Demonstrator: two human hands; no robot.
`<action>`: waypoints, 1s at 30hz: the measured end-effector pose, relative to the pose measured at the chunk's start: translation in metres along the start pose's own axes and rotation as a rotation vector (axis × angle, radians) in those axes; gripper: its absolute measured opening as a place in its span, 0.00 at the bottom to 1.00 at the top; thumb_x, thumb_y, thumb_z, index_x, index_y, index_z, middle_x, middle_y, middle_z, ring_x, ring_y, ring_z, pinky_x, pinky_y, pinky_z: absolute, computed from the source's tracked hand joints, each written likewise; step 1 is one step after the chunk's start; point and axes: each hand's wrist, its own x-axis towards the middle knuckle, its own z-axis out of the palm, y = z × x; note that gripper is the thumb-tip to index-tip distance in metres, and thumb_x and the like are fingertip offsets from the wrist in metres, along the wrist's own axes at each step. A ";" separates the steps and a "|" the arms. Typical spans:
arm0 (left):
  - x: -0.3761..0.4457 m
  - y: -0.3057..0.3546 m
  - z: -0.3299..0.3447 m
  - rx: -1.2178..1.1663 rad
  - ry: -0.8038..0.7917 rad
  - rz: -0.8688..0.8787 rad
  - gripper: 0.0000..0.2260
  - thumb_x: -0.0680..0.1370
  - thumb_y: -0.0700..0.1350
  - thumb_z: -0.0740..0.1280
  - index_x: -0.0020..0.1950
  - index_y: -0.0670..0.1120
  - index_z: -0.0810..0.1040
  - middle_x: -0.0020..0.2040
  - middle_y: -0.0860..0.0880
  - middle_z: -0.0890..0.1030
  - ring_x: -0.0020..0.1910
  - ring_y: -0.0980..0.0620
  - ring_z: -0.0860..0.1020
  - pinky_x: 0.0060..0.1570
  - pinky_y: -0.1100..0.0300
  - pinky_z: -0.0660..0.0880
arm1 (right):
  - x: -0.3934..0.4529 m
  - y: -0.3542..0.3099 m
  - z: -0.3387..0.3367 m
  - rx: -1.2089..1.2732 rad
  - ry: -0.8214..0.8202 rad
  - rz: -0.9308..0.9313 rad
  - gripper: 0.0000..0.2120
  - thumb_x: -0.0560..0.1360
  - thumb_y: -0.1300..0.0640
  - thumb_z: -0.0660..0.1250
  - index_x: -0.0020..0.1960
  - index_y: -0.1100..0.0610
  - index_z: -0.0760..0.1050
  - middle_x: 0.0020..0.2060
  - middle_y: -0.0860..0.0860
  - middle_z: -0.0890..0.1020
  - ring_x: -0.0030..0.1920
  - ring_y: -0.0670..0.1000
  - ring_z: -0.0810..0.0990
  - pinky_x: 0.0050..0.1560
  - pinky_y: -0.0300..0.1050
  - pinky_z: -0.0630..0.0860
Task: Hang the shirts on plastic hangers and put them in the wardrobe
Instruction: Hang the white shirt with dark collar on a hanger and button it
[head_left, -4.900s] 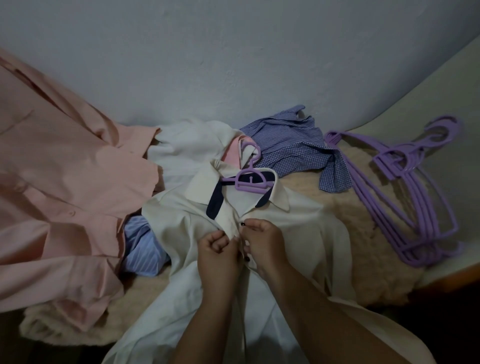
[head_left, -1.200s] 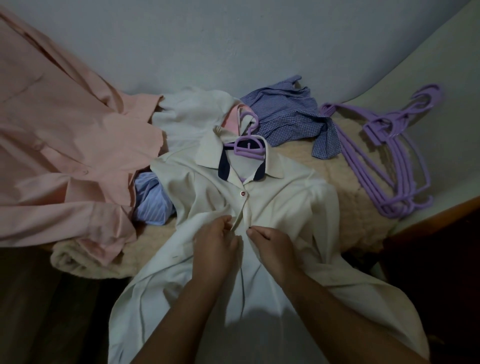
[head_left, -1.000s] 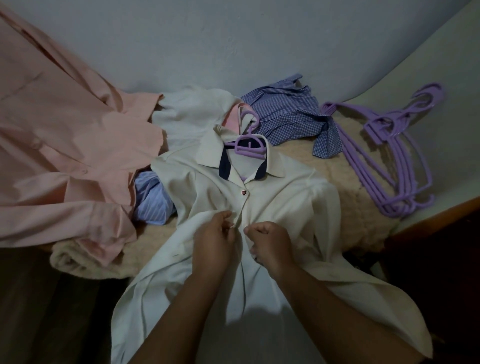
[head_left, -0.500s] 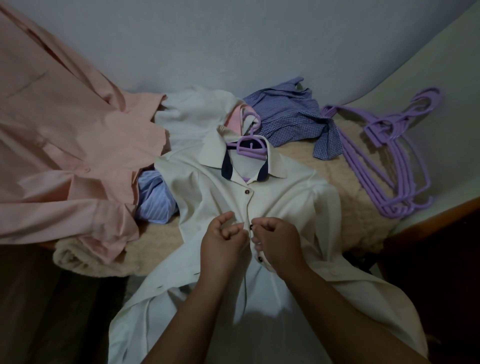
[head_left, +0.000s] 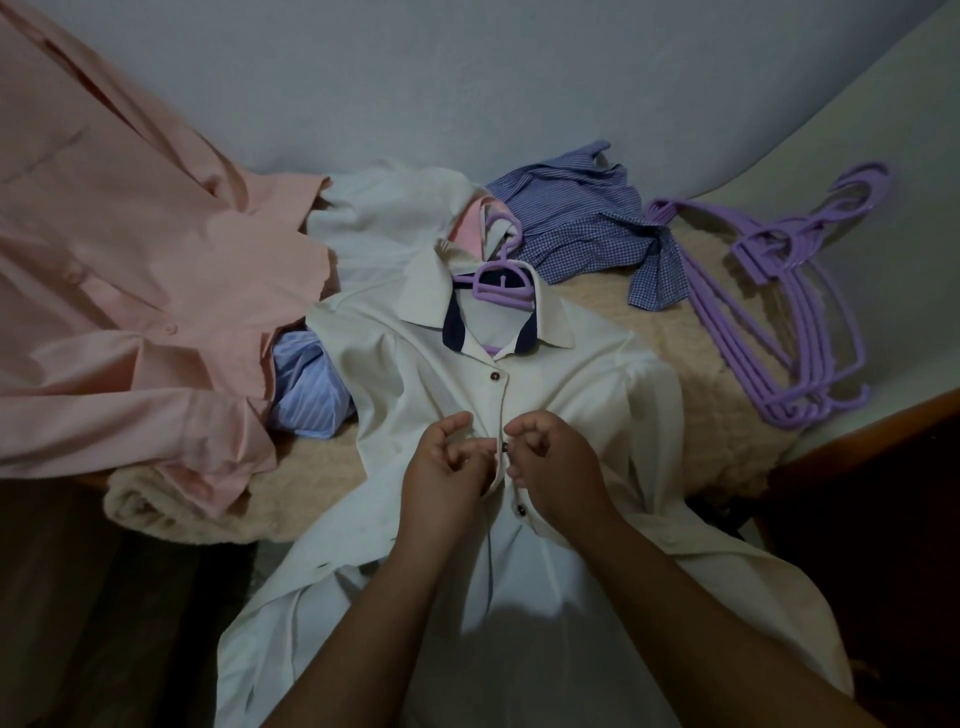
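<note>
The pink shirt (head_left: 130, 291) is sprawling at far left, the blue striped shirt (head_left: 306, 389) tucked beside it. In the centre the cream shirt (head_left: 415, 374) is lying flat, a purple hanger (head_left: 501, 280) poking through its collar. The left hand (head_left: 444, 467) and the right hand (head_left: 556, 465) are each pinching the placket, grip curled tight on it. The spare hangers (head_left: 810, 332) are lying at right.

A shirt (head_left: 415, 395) lies front-up mid-bed over a blanket (head_left: 727, 415), a hanger (head_left: 501, 283) in its collar. Both hands, left hand (head_left: 447, 467) and right hand (head_left: 558, 465), sit on its placket. Another shirt (head_left: 130, 291) lies left, a crumpled shirt (head_left: 587, 223) behind, and stacked hangers (head_left: 789, 312) near the bed's right edge.
</note>
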 end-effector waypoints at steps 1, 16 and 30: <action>0.000 0.001 0.000 -0.013 -0.004 -0.004 0.16 0.76 0.36 0.66 0.61 0.51 0.71 0.42 0.52 0.85 0.42 0.57 0.83 0.50 0.57 0.79 | 0.001 0.000 -0.001 -0.031 -0.010 -0.027 0.16 0.75 0.66 0.62 0.38 0.45 0.72 0.31 0.45 0.75 0.38 0.51 0.78 0.45 0.46 0.77; 0.002 0.001 0.003 -0.079 0.005 0.045 0.18 0.73 0.31 0.69 0.61 0.43 0.72 0.41 0.44 0.83 0.39 0.57 0.82 0.41 0.71 0.75 | 0.004 -0.008 -0.010 -0.164 -0.137 -0.080 0.12 0.77 0.61 0.63 0.58 0.59 0.80 0.46 0.54 0.84 0.42 0.45 0.80 0.54 0.41 0.76; 0.008 0.000 -0.003 -0.156 -0.081 -0.109 0.15 0.75 0.36 0.69 0.61 0.44 0.73 0.37 0.50 0.80 0.36 0.59 0.79 0.41 0.68 0.75 | 0.007 -0.007 -0.016 0.197 -0.129 0.123 0.09 0.75 0.68 0.64 0.53 0.63 0.80 0.27 0.51 0.78 0.25 0.41 0.75 0.32 0.31 0.75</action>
